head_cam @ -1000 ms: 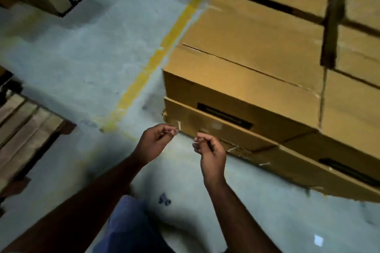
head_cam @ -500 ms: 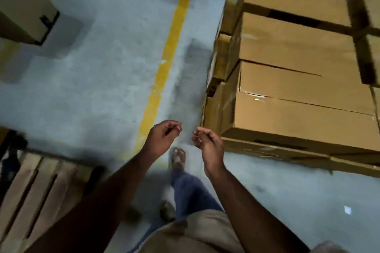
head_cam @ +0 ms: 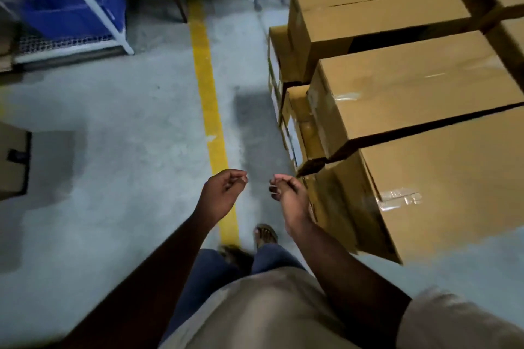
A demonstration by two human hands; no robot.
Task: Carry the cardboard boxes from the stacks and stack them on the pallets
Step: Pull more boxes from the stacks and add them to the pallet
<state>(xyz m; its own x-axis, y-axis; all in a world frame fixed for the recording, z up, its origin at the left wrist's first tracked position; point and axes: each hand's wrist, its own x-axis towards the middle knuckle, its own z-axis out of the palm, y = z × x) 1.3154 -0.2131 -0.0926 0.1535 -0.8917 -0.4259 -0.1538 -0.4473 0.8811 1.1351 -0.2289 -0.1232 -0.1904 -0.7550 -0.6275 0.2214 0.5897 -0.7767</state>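
Note:
A stack of brown cardboard boxes fills the right side. The nearest box (head_cam: 453, 187) has clear tape on its corner. A second box (head_cam: 411, 93) lies behind it and a third (head_cam: 377, 11) farther back. Smaller boxes (head_cam: 297, 119) sit lower along the stack's left side. My left hand (head_cam: 224, 193) and my right hand (head_cam: 289, 195) hang in front of me over the floor, fingers curled loosely, holding nothing. My right hand is just left of the nearest box's corner, not touching it. No pallet is visible.
A yellow line (head_cam: 209, 110) runs along the grey concrete floor between me and the stack. A white wire cart with a blue bin (head_cam: 71, 8) stands at the back left. Another cardboard box (head_cam: 11, 161) sits at the left edge. My feet are below my hands.
I have walked along the stack and turned, so the boxes now lie to my right and the wooden pallet at the left has left view. Both hands stay curled and empty.

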